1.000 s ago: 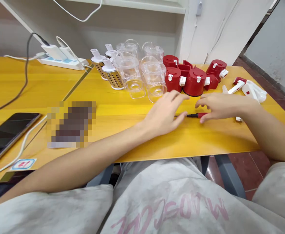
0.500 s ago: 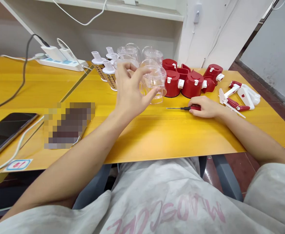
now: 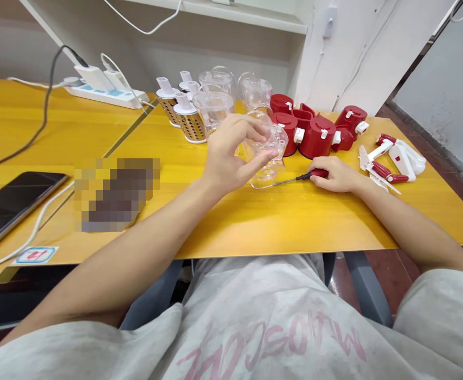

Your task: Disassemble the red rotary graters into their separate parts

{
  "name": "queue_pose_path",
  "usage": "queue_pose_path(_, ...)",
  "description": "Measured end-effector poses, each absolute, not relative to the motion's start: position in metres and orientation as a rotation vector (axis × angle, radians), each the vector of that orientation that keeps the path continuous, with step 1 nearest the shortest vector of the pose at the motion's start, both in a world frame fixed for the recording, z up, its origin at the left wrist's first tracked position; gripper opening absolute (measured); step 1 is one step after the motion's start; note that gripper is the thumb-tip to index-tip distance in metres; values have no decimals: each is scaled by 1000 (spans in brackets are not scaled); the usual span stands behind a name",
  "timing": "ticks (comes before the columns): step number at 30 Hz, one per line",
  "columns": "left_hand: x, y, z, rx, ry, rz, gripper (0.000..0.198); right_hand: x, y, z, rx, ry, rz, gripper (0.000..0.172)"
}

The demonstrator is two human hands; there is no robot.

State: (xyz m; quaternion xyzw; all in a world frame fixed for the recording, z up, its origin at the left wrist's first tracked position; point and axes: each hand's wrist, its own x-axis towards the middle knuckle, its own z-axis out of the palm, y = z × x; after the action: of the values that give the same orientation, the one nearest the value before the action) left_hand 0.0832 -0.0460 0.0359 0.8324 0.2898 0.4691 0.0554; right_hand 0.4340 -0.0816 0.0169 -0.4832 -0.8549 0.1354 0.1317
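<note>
My left hand [image 3: 237, 153] curves its thumb and fingers around a clear plastic container [image 3: 271, 140] in front of the red parts. The container has a round rim and a wider lower edge near the tabletop. My right hand [image 3: 332, 174] rests on the table, closed around a screwdriver [image 3: 312, 174] with a red and black handle. Its metal shaft points left, and the tip appears at the container's lower edge; whether they touch I cannot tell. Further clear containers [image 3: 214, 103] stand behind my left hand, beside perforated metal drums [image 3: 191, 124] with white tops.
Several red housings [image 3: 316, 137] with white clips stand at the back right. White-and-red handle parts [image 3: 393, 161] lie right of my right hand. A pixelated object [image 3: 116, 195], a phone [image 3: 17, 206] with a white cable and a power strip [image 3: 104, 95] are on the left.
My left hand has moved right and nearer to me with the clear container, bringing it beside the screwdriver tip. My right hand keeps its grip and has hardly moved.
</note>
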Motion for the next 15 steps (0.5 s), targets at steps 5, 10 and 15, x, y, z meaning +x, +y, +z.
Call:
queue_pose_path(5,82,-53,37,2567,865,1442,76,436,-84,23,-1428,-2440,493,45)
queue_pose_path(10,76,-50,45,2476,676,1642,106,439,-94,41,-1405,-2063,452,52)
queue_pose_path(15,63,-40,59,2496,494,1511,94,433,-96,99,-1142,-1563,225,73)
